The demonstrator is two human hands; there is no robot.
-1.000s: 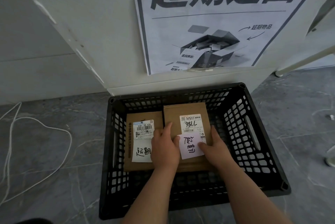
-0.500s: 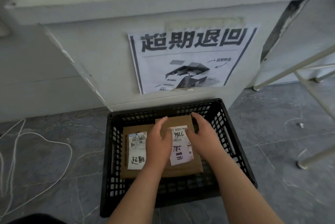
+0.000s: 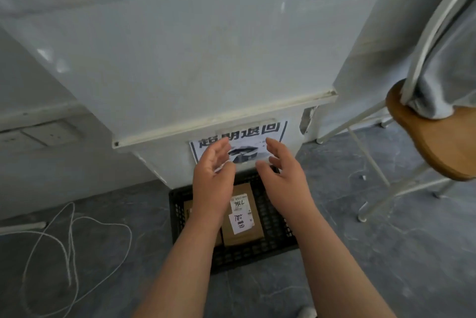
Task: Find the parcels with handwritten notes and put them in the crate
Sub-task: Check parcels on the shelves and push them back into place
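Note:
A black slatted crate [image 3: 273,225] sits on the grey floor against a white wall block. Inside lies a brown cardboard parcel [image 3: 243,234] with a printed label and a white handwritten note. A second brown parcel [image 3: 188,211] lies to its left, mostly hidden by my left forearm. My left hand [image 3: 212,176] and my right hand [image 3: 282,176] hover well above the crate, palms facing each other, fingers relaxed and holding nothing.
A printed poster [image 3: 273,132] hangs on the wall block above the crate. White cord [image 3: 69,235] loops over the floor at left. A white-framed chair with a wooden seat [image 3: 432,142] and grey cloth stands at right. A wall socket [image 3: 49,135] is at far left.
Both hands let go of the right parcel and rose away from the crate. The camera lifted and pulled back, so the crate looks smaller and the chair came into view.

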